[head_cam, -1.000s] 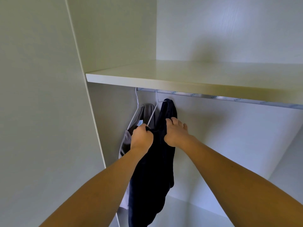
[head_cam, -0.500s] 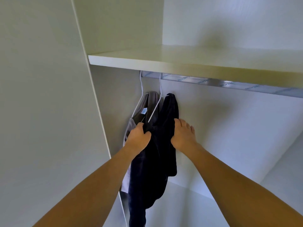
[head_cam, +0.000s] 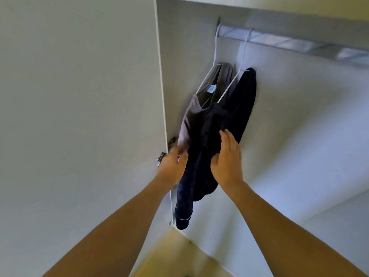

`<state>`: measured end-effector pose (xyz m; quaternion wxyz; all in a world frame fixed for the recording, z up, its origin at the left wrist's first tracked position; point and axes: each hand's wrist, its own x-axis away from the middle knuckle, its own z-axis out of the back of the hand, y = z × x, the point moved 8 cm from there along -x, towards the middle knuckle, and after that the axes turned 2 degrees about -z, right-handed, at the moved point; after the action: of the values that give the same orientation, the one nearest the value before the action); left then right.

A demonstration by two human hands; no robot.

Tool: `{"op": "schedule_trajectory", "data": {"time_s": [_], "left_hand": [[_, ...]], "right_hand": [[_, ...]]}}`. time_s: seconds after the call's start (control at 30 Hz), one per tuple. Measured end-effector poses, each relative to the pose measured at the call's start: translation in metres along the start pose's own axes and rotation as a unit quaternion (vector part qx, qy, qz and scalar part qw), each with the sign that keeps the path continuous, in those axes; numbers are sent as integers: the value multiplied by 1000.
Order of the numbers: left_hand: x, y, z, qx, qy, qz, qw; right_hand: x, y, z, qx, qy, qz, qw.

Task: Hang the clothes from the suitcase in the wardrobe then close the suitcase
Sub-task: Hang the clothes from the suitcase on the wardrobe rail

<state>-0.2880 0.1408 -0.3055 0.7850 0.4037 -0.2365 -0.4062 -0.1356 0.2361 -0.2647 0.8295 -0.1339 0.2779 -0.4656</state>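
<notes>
soft even daylight with a cool bluish cast, wardrobe back wall (head_cam: 299, 120) brightest on the right, dim under the rail (head_cam: 299, 44) — faint glare on its wrapping, left hand (head_cam: 172, 163) motion-blurred, wide-angle bend at the edges, overall a bit soft

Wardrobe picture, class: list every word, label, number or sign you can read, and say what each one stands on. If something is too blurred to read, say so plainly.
No text here can be read for certain.
Rail: faint grey lettering repeats along its wrapping, too blurred to read.
Grey garment: a small pale blue tag at the neck, print too small to read.
Dark garment, the two white hangers and the wardrobe wall: no writing visible.
</notes>
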Motion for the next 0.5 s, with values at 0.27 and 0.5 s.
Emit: {"op": "schedule_trajectory", "data": {"time_s": [0.27,0.5], "left_hand": [[92,-98,44,17,-21,92,995],[207,-208,96,4,-94,197,976]], "right_hand": [[112,-49,-63,39,-84,34,995],[247,-106,-146,112,-338,-4,934]]}}
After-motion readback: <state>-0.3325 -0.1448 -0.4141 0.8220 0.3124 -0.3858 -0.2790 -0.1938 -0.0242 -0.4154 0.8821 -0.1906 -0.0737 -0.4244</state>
